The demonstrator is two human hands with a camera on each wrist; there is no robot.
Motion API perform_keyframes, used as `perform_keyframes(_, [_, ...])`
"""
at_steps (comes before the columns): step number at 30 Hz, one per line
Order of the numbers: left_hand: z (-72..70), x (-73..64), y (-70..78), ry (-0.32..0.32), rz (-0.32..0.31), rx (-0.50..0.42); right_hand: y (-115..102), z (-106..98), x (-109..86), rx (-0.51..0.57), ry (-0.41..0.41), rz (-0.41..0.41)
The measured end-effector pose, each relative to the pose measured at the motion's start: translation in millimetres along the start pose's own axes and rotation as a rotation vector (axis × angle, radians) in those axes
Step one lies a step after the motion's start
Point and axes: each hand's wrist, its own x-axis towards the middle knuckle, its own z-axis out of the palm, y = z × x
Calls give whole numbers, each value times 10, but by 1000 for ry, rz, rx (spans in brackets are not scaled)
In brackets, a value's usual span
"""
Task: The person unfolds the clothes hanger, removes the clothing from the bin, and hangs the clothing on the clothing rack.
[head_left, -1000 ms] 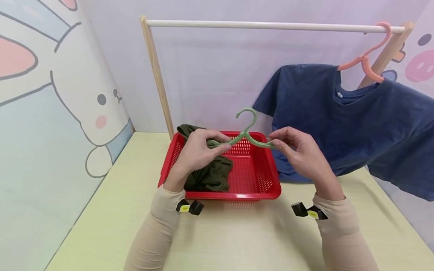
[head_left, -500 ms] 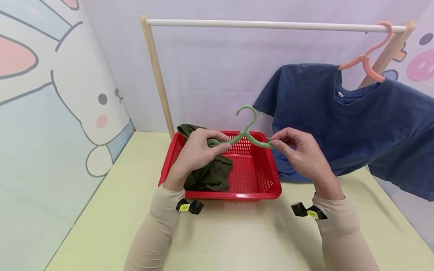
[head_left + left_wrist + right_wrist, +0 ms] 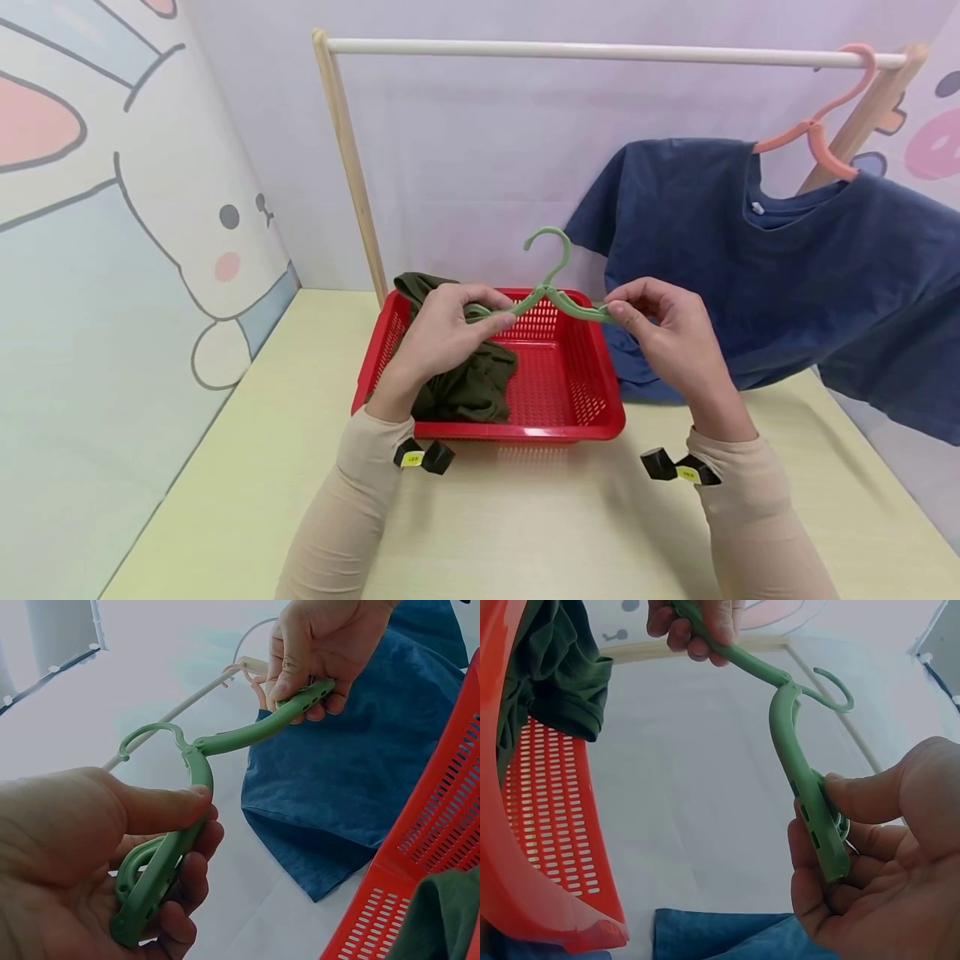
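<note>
A green folding clothes hanger (image 3: 555, 292) is held level above the red basket, its hook pointing up. My left hand (image 3: 442, 329) pinches its left arm between thumb and fingers. My right hand (image 3: 667, 333) grips the other arm near its end. In the left wrist view the hanger (image 3: 196, 769) shows a hinge below the hook, with both arms spread out. The right wrist view shows slots along the arm of the hanger (image 3: 804, 791) under my right thumb. Below my left hand, a dark green garment (image 3: 480, 387) lies bunched in the basket, partly hidden.
The red basket (image 3: 525, 433) stands on the pale yellow table (image 3: 540, 525). Behind it rises a rack with a white rail (image 3: 585, 52) and wooden posts. A navy T-shirt (image 3: 697, 250) hangs at the right on a coral hanger (image 3: 813, 129), reaching behind my right hand.
The green hanger has risen slightly, with both hands keeping their hold on it. The camera view has shifted a little. The basket, garment and T-shirt look unchanged.
</note>
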Motion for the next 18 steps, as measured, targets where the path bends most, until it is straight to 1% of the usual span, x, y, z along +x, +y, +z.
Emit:
perform_keyframes(9, [17, 14, -1, 5, 18, 5, 6, 0, -1, 40, 32, 32])
perform_keyframes(18, [14, 14, -11, 24, 48, 4, 6, 18, 5, 90, 73, 29])
